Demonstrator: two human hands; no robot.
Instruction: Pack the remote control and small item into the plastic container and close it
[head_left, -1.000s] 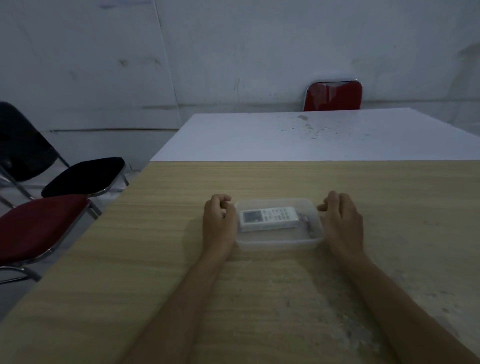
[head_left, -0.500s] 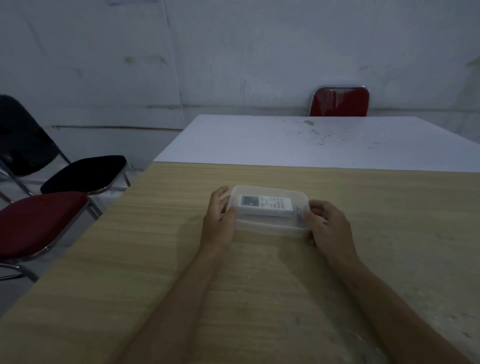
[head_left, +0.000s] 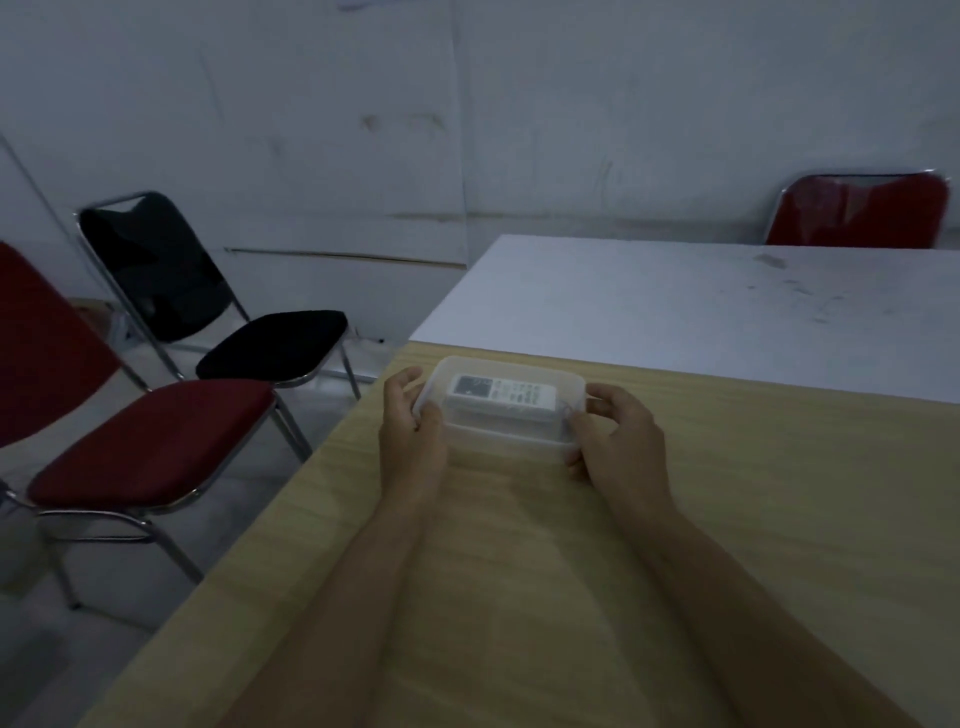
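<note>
**At the table's far left corner: box held in both hands**

At the far left corner of the wooden table (head_left: 727, 519), the clear box (head_left: 501, 415) sits between two bare hands. The left hand (head_left: 413, 436) grips its left end, fingers curled round the rim and thumb on top. The right hand (head_left: 621, 441) grasps the right end the same way, thumb over the lid's edge. The white remote (head_left: 501, 397) lies inside, lengthwise, screen end to the left, seen through the lid. The small item cannot be made out. Whether the box rests on the wood or is lifted is unclear. Beyond lies a white table (head_left: 701, 312); to the left stand a red chair (head_left: 150, 441) and a black chair (head_left: 270, 343).
</note>
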